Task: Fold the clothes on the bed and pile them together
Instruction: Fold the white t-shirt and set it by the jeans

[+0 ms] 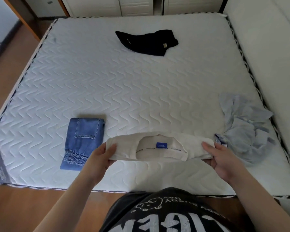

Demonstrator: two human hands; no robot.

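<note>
L hand (102, 155) & R hand (222, 157) each pinch one end of the folded cream top (159, 149), held level just above the mattress (124, 91), prob. so the folds stay put. Folded jeans (84, 141) lie just to its left, likely the pile base. Black garment (147, 41) and pale blue shirt (244, 126) lie unfolded, well apart.

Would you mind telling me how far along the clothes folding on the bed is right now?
Done: the jeans lie folded on the mattress. In hand: the left hand and right hand each grip an end of the cream top, already folded narrow. Left: the black garment and the crumpled light blue shirt look unfolded, and nothing is piled together yet.
</note>
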